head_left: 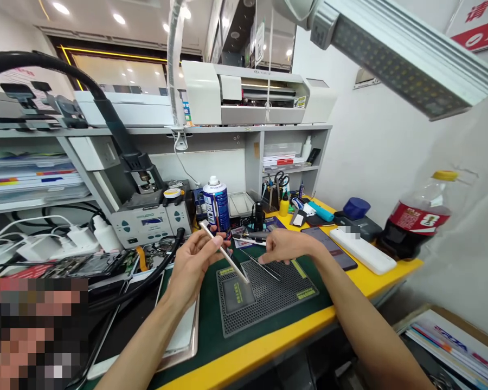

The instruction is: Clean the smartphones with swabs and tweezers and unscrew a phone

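Note:
My left hand [195, 260] grips a slim phone [230, 254] with a pale edge, held tilted above the grey honeycomb work mat [268, 317]. Its thin side faces me, so most of the screen is out of sight. Over the far part of the mat, my right hand [287, 246] has its fingers closed at the middle of a pair of metal tweezers [270, 271], which lie low against the mat. Behind both hands stands a blue and white spray can [216, 203]. Some slender tools [250, 239] rest just beyond the right fingers.
To the right lie a dark phone [331, 249], a white oblong case [361, 250] and a cola bottle [417, 216]. Tablets [183, 336], circuit boards and a black hose [154, 279] crowd the left. A lamp [402, 59] hangs overhead at the right.

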{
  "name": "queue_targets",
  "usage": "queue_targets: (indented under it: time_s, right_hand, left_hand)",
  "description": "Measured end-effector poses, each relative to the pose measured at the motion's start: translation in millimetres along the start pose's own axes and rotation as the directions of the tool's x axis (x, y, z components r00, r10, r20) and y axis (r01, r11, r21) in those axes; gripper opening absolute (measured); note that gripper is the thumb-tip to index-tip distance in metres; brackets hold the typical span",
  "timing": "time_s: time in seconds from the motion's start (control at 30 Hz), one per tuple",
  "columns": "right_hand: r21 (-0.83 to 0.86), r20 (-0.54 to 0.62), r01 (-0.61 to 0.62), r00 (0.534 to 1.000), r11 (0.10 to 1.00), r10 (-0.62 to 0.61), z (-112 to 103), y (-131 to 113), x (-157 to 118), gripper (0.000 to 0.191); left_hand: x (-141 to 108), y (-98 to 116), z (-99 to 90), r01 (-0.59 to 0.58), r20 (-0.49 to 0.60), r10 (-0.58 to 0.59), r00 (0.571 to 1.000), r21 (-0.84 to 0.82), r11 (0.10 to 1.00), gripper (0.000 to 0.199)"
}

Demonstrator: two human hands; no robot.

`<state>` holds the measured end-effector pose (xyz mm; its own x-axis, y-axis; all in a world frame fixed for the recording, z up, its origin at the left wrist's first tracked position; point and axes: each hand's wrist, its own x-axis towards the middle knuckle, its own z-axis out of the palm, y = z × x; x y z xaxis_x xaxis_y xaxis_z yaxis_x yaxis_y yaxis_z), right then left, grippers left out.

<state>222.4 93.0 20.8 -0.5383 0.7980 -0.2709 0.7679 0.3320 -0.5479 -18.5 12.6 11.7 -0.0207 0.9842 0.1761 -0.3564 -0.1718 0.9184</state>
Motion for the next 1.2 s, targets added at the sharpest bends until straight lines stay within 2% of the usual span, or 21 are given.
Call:
queue_targets:
  time_s: [0.07, 0.2, 0.37, 0.47, 0.53, 0.6, 0.67, 0.7, 0.8, 0.83, 0.93, 1.03, 1.2]
  right_hand:
    - [-0.037, 0.079, -0.039, 0.996, 0.999, 0.042, 3, 0, 1, 0.037]
    - [-0.020, 0.103, -0.039, 0.994, 0.999, 0.041, 14, -5, 8, 0.018]
    - [0.026, 0.036, 0.018, 0.999, 1.000, -0.019, 13, -12, 1, 0.011]
    - [0.129, -0.037, 0.146, 0.989, 0.981, -0.143, 4, -15, -12, 0.007]
    - [0.376, -0.234, 0.361, 0.928, 0.853, -0.289, 0, -17, -19, 0.011]
    - [0.524, -0.398, 0.509, 0.855, 0.683, -0.332, -1, -20, -24, 0.015]
    - [0.562, -0.534, 0.616, 0.780, 0.552, -0.327, 3, -26, -27, 0.014]
    - [0.548, -0.600, 0.659, 0.739, 0.516, -0.307, 6, -30, -28, 0.013]
    - [0.463, -0.744, 0.716, 0.634, 0.522, -0.211, 20, -45, -31, 0.011]
    - [0.433, -0.771, 0.732, 0.603, 0.526, -0.205, 25, -50, -32, 0.011]
    - [0.355, -0.798, 0.765, 0.547, 0.538, -0.252, 38, -59, -35, 0.007]
    - [0.286, -0.816, 0.764, 0.511, 0.579, -0.270, 46, -62, -36, 0.005]
    - [0.279, -0.842, 0.749, 0.492, 0.600, -0.222, 49, -63, -36, 0.004]
  left_hand:
    - [0, -1, 0.5, -0.001, -0.011, 0.001, 1.000, 0.015, 1.000, 0.044]
    - [-1, -3, 0.8, -0.011, -0.044, 0.011, 0.999, -0.001, 1.000, 0.041]
    - [-1, -3, 2.8, -0.042, -0.097, 0.041, 0.994, -0.009, 0.999, 0.041]
    - [-2, -4, 4.5, -0.047, -0.093, 0.052, 0.994, 0.048, 0.998, 0.040]
    - [-4, -5, 5.3, -0.069, -0.093, 0.076, 0.993, 0.082, 0.994, 0.041]
    - [-5, -7, 6.1, -0.078, -0.077, 0.090, 0.993, 0.137, 0.987, 0.042]
    - [-6, -10, 6.8, -0.076, -0.068, 0.093, 0.993, 0.215, 0.974, 0.044]
    - [-6, -11, 7.1, -0.073, -0.064, 0.092, 0.994, 0.253, 0.965, 0.045]
    - [-7, -14, 8.1, -0.073, -0.052, 0.096, 0.994, 0.337, 0.939, 0.046]
    - [-7, -15, 8.4, -0.078, -0.050, 0.102, 0.994, 0.353, 0.932, 0.046]
    - [-8, -17, 9.7, -0.084, -0.070, 0.120, 0.990, 0.383, 0.920, 0.046]
    - [-9, -18, 11.1, -0.076, -0.095, 0.124, 0.988, 0.398, 0.914, 0.048]
    - [-10, -19, 12.9, -0.069, -0.168, 0.149, 0.975, 0.406, 0.911, 0.051]
